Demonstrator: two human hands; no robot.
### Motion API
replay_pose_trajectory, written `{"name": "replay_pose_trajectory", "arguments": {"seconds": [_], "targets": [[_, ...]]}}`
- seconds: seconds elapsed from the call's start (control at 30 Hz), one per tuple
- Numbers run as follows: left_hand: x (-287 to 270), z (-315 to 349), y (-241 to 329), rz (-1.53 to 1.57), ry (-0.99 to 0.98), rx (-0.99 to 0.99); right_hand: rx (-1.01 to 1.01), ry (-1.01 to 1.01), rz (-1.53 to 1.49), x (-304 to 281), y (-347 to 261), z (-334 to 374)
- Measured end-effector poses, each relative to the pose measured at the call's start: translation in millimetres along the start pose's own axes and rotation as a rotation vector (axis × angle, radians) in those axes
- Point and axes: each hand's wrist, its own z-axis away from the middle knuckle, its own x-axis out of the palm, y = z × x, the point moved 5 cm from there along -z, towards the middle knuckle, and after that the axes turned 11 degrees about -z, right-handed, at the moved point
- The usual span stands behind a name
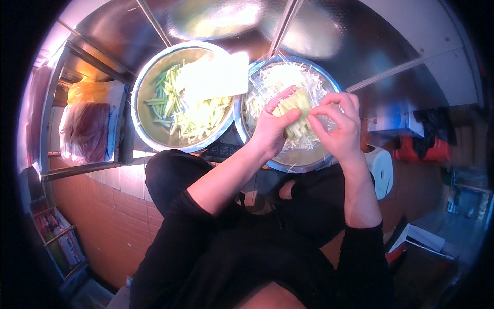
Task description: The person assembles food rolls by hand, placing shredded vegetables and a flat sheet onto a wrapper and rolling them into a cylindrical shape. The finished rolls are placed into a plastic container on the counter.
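Left hand (272, 127) grasps vegetable sticks (298, 126) over bowl (294, 167), likely so strays land inside; right hand (340, 127) pinching, can't tell what

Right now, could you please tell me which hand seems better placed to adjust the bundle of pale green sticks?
Probably the right hand: its fingertips are right beside the pale green sticks, while the left hand is occupied holding them.

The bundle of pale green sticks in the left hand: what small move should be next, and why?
Perhaps the right hand should steady the bundle from its side: the left hand holds it above the metal bowl of white shreds, and the right hand's fingers are close beside it.
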Motion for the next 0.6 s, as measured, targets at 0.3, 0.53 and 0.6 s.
{"name": "replay_pose_trajectory", "arguments": {"seconds": [0.3,0.53,0.6], "targets": [[1,0,3,-0.059,0.03,0.031,-0.002,-0.291,-0.142,36,11,0],[3,0,4,-0.101,0.07,0.045,0.201,-0.151,-0.532,36,21,2],[5,1,5,-0.096,0.07,0.037,0.097,-0.08,-0.512,28,19,0]]}}
